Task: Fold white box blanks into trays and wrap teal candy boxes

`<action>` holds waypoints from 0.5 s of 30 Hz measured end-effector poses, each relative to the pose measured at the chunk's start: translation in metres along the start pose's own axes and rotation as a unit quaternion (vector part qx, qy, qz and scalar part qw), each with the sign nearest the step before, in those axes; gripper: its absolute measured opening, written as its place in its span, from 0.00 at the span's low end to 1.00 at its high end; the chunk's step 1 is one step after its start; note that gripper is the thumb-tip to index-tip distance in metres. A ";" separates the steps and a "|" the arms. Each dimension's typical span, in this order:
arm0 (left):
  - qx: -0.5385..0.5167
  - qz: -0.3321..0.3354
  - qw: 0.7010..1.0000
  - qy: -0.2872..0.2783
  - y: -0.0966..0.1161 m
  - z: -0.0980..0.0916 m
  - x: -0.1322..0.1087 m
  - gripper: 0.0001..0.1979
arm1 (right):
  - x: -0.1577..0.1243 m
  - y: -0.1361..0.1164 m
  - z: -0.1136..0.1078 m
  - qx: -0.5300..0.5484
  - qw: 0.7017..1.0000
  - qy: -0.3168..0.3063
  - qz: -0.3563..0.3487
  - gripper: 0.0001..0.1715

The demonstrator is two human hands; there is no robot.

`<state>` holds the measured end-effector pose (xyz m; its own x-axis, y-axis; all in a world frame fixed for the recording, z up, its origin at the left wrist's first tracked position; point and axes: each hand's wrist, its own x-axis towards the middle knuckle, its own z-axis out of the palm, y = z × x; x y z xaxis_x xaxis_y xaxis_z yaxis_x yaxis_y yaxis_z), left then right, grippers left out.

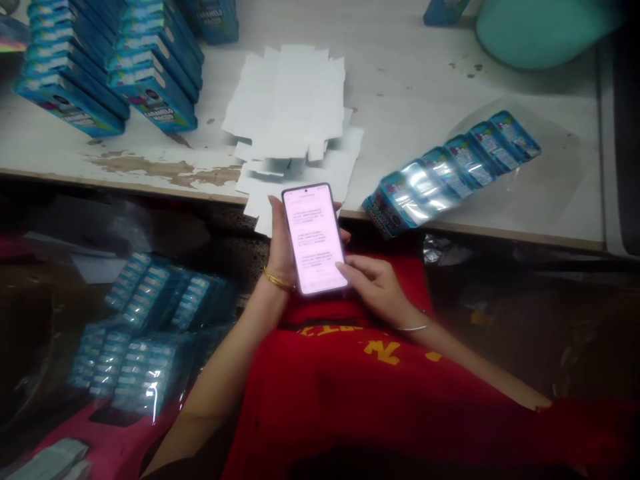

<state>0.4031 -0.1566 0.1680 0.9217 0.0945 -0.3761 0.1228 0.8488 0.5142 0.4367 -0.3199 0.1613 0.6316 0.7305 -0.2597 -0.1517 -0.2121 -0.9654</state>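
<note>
A phone [315, 238] with a lit pale screen of text sits in my left hand [280, 243], whose fingers wrap round its left edge and back. A gold bangle circles that wrist. My right hand [375, 283] rests at the phone's lower right corner, its thumb touching the screen's edge. Both hands hover over my lap in a red shirt [350, 393], just in front of the table edge.
A pile of flat white carton blanks [293, 113] lies on the worn white table [425, 73]. Stacks of blue boxes [110, 63] stand at the back left. A wrapped row of blue boxes [450, 170] lies right. More wrapped packs [145, 333] sit low on the left. A teal tub [540, 30] stands far right.
</note>
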 end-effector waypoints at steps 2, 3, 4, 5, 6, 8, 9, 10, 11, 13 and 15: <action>0.003 0.003 1.000 0.002 0.000 0.000 0.000 0.52 | 0.000 0.000 0.000 -0.002 1.000 -0.001 0.002 0.17; 0.005 0.004 1.000 0.005 -0.001 0.000 0.000 0.52 | 0.000 0.000 0.000 -0.003 1.000 0.000 0.004 0.17; 0.008 0.006 1.000 0.009 -0.001 0.000 0.000 0.52 | 0.000 0.000 0.000 -0.003 1.000 0.001 0.004 0.16; 0.012 0.007 1.000 0.012 -0.001 0.000 0.001 0.52 | 0.000 0.000 0.000 -0.002 1.000 0.000 0.003 0.16; 0.015 0.007 1.000 0.014 -0.001 0.000 0.001 0.52 | 0.000 0.000 0.000 0.001 1.000 -0.001 0.002 0.16; 0.022 0.008 1.000 0.017 -0.001 0.000 0.001 0.52 | 0.000 0.000 -0.001 0.005 1.000 -0.004 -0.002 0.15; 0.025 0.007 0.999 0.018 -0.002 0.000 0.001 0.52 | 0.000 0.001 -0.001 0.006 1.000 -0.005 -0.004 0.15; 0.027 0.007 0.999 0.020 -0.002 0.000 0.001 0.51 | 0.000 0.001 -0.001 0.005 1.000 -0.005 -0.006 0.14; 0.028 0.008 0.999 0.022 -0.002 0.001 0.001 0.52 | 0.000 0.001 -0.001 0.005 1.000 -0.005 -0.007 0.14; 0.028 0.009 0.999 0.024 -0.002 0.001 0.001 0.52 | 0.000 0.001 -0.001 0.005 1.000 -0.004 -0.006 0.14; 0.025 0.009 0.999 0.023 -0.002 0.002 0.001 0.52 | -0.001 0.001 -0.001 0.006 1.000 -0.003 -0.005 0.15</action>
<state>0.4045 -0.1589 0.1679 0.9065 0.1332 -0.4007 0.1265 0.8196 0.5587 0.4367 -0.3214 0.1601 0.6288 0.7360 -0.2510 -0.1545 -0.1981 -0.9679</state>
